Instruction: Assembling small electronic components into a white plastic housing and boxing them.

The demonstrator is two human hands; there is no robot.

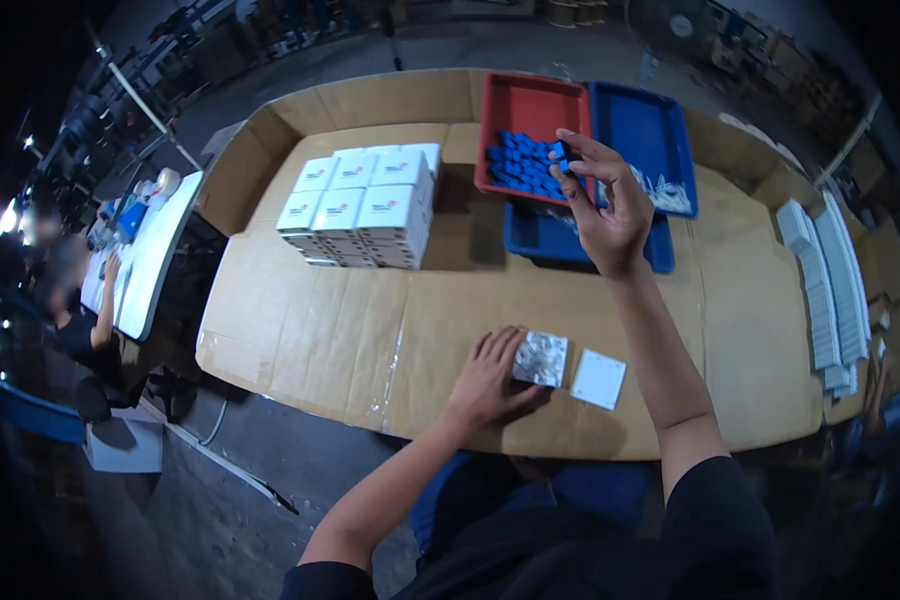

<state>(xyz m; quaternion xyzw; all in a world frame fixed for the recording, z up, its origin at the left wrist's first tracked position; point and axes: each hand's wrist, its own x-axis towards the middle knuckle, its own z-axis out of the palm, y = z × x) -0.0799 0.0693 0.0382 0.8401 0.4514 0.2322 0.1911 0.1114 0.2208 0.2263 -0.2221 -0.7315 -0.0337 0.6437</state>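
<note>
My left hand point(490, 376) rests at the near side of the cardboard-covered table, its fingers and thumb around a small square box point(541, 358) with a silvery, crinkled top. Just right of the box lies a white square plate point(599, 380). Raised over the trays, my right hand point(615, 205) pinches a small blue block point(560, 156) between thumb and fingers. Below and left of it, many similar blue blocks point(520, 163) lie in the red tray point(535, 98). What is inside the silvery box cannot be made out.
White boxes point(378, 205) stand stacked at left. A blue tray point(642, 120) with thin white pieces point(665, 193) adjoins the red one, above another blue tray point(530, 238). White flat pieces point(815, 290) line the right side. Cardboard walls point(400, 100) edge the table. A person works at a white table point(160, 255).
</note>
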